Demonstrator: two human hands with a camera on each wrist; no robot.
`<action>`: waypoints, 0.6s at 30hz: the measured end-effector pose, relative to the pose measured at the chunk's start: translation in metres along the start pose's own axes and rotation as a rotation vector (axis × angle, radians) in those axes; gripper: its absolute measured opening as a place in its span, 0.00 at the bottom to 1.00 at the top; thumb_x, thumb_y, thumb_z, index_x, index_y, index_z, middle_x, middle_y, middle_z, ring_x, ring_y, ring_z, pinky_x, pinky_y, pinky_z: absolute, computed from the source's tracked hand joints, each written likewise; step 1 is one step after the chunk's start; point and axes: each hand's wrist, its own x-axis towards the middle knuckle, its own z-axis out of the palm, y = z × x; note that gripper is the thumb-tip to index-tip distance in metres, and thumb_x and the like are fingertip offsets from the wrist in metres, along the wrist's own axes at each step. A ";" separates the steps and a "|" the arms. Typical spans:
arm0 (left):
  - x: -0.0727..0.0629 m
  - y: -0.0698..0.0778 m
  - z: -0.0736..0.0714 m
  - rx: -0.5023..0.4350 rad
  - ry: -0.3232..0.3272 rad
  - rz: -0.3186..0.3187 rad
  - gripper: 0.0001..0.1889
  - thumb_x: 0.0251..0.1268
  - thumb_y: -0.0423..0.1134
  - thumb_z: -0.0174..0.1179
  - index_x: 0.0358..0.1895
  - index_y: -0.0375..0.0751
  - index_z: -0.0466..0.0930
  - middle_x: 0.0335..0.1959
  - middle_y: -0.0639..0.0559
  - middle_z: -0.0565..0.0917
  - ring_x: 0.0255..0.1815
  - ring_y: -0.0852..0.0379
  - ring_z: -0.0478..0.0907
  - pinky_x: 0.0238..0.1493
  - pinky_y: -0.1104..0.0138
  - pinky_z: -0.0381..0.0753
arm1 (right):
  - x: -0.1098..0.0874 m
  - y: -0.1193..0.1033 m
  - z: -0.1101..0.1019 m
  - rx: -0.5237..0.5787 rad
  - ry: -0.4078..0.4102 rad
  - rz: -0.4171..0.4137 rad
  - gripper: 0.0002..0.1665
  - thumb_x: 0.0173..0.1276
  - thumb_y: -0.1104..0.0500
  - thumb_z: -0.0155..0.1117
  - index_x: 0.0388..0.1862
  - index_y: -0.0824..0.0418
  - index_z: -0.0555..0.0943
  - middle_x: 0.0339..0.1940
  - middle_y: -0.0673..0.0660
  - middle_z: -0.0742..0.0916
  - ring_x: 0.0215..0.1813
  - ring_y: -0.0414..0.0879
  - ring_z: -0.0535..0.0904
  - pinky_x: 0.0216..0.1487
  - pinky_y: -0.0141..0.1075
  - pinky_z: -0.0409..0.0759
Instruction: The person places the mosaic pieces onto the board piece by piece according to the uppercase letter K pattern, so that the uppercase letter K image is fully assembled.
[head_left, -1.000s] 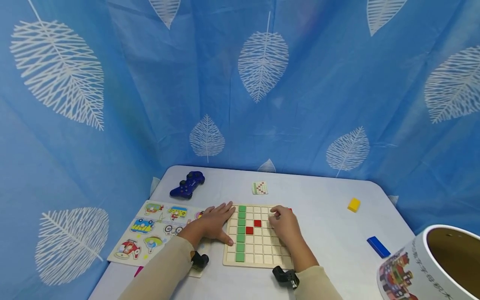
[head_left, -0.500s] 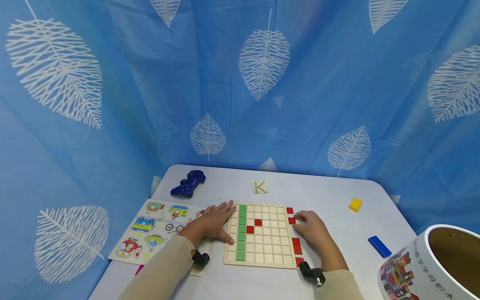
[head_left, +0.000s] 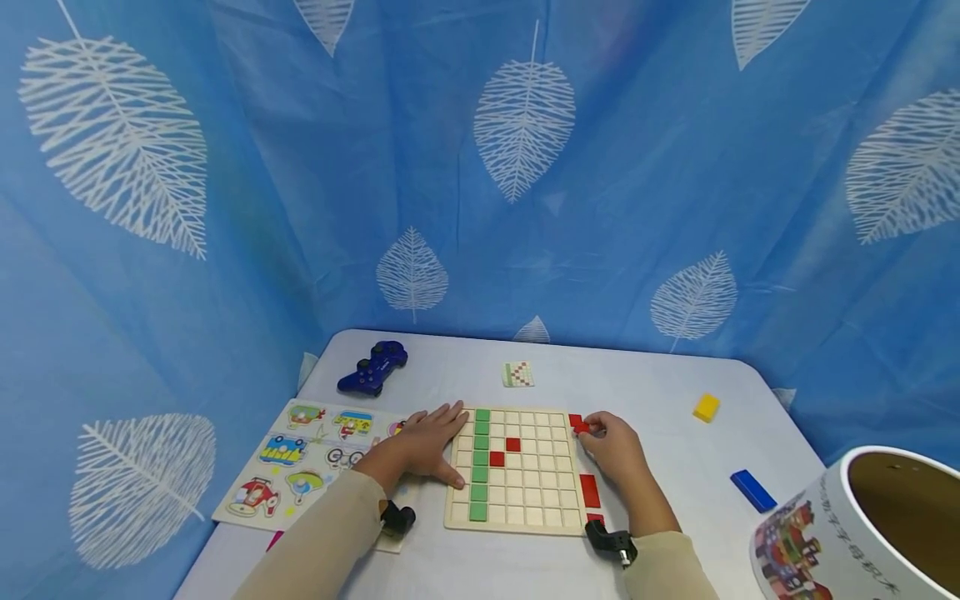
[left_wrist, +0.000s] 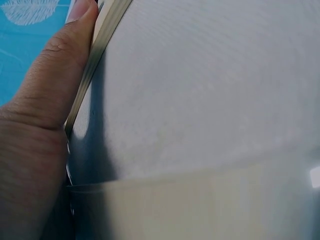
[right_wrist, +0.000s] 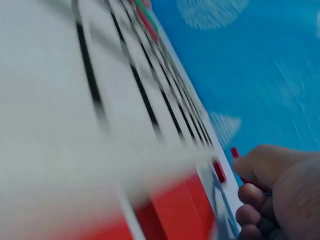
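Note:
My left hand [head_left: 423, 446] lies with spread fingers along the left edge of a wooden grid board [head_left: 532, 518], its thumb on the rim. A column of green square tiles [head_left: 478, 473] fills one line of the grid, and two red tiles [head_left: 497, 459] sit diagonally beside it. Off the board's top right corner, my right hand [head_left: 618, 454] pinches a red tile [right_wrist: 234, 152] between thumb and fingers. Another red tile [head_left: 574, 419] lies just behind it on the table. More red tiles [head_left: 590, 491] lie along the board's right side, partly behind the wrist camera.
A small pattern card [head_left: 517, 374] lies behind the board. At left are a blue game controller [head_left: 372, 368] and a picture puzzle board [head_left: 318, 437]. A yellow block [head_left: 706, 408], a blue block [head_left: 753, 491] and a large white tub [head_left: 798, 542] stand on the right.
My right hand has moved from over the board's upper right to the red tiles beside it, and now pinches one, slightly lifted and shifted back. The left hand stays put.

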 end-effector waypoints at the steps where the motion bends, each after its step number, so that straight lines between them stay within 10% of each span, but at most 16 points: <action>1: 0.000 0.000 -0.001 0.000 0.001 -0.001 0.70 0.42 0.81 0.69 0.87 0.55 0.44 0.89 0.55 0.41 0.89 0.48 0.38 0.85 0.44 0.42 | 0.000 -0.005 0.005 0.022 0.009 -0.004 0.18 0.71 0.57 0.71 0.56 0.61 0.83 0.47 0.57 0.86 0.49 0.51 0.79 0.54 0.48 0.82; 10: 0.000 -0.001 0.000 0.000 -0.003 -0.011 0.71 0.42 0.83 0.67 0.87 0.56 0.44 0.89 0.56 0.40 0.89 0.49 0.37 0.86 0.44 0.41 | 0.000 -0.050 0.042 0.004 -0.098 -0.173 0.15 0.71 0.59 0.71 0.55 0.60 0.86 0.43 0.52 0.86 0.45 0.46 0.80 0.50 0.46 0.83; 18: -0.001 0.000 0.001 0.001 0.003 -0.005 0.71 0.42 0.83 0.67 0.87 0.55 0.44 0.89 0.55 0.41 0.89 0.48 0.38 0.85 0.44 0.42 | 0.002 -0.053 0.052 -0.012 -0.092 -0.158 0.12 0.70 0.56 0.74 0.50 0.55 0.87 0.42 0.52 0.84 0.43 0.46 0.77 0.48 0.45 0.80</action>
